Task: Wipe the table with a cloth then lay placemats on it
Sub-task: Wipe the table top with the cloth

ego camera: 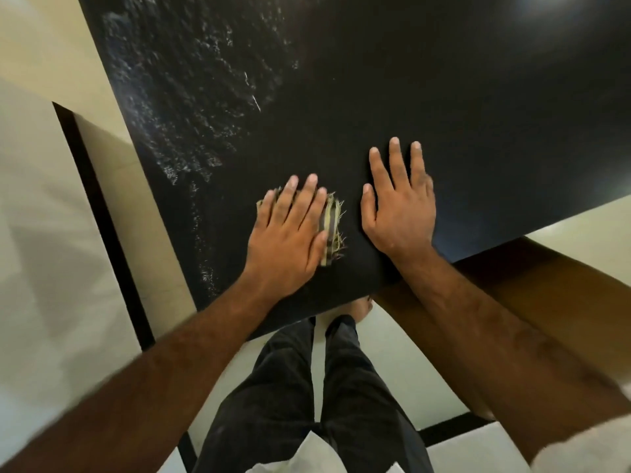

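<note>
A black glossy table (pixel 375 80) fills the upper part of the head view. My left hand (pixel 290 233) lies flat on a small folded cloth (pixel 333 227) with striped, frayed edges, pressing it onto the table near the front corner. Only the cloth's right edge and a bit of its far left corner show past my fingers. My right hand (pixel 399 203) rests palm down on the bare tabletop just to the right of the cloth, fingers spread, holding nothing. Wet streaks and droplets (pixel 191 107) cover the table's left part. No placemats are in view.
The table's front corner (pixel 368 295) points toward my legs in dark trousers (pixel 307 387). A brown wooden surface (pixel 546 285) sits below the table's right edge. Cream floor tiles with a dark strip (pixel 102 227) lie to the left.
</note>
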Motion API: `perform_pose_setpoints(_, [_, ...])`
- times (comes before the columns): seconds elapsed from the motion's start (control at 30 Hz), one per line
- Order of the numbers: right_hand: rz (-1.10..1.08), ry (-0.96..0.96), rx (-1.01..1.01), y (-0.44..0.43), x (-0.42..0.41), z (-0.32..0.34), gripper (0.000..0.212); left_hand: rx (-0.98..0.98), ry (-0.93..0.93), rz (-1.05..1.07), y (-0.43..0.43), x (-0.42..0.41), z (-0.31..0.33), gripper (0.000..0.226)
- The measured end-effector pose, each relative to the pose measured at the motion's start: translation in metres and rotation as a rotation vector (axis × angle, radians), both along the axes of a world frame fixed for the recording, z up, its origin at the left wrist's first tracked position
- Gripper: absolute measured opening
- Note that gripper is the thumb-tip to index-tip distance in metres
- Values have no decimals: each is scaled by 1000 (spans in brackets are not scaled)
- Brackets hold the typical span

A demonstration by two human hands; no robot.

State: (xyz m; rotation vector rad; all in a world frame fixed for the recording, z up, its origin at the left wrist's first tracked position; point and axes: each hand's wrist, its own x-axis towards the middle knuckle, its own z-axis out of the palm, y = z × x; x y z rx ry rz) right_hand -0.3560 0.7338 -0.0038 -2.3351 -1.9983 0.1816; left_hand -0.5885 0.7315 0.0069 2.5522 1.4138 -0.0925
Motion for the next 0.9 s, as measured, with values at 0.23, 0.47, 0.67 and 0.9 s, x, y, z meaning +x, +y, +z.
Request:
perform_pose_setpoints(0.23, [-48, 17, -41, -49, -27, -3, 70, 1, 64, 193, 20, -45, 2, 73])
perform_pose_setpoints(0.47, [-63, 69, -15, -54, -25, -4, 62, -33, 21, -11, -19, 9, 1, 78])
perform_pose_setpoints(0.67, [-74, 97, -16, -56, -25, -4, 61, -81, 91, 99, -89, -68, 7, 75])
perform_pose_setpoints(0.9, [-73, 125, 25, -59, -27, -2, 61, -17, 60, 305, -18, -25, 0, 75])
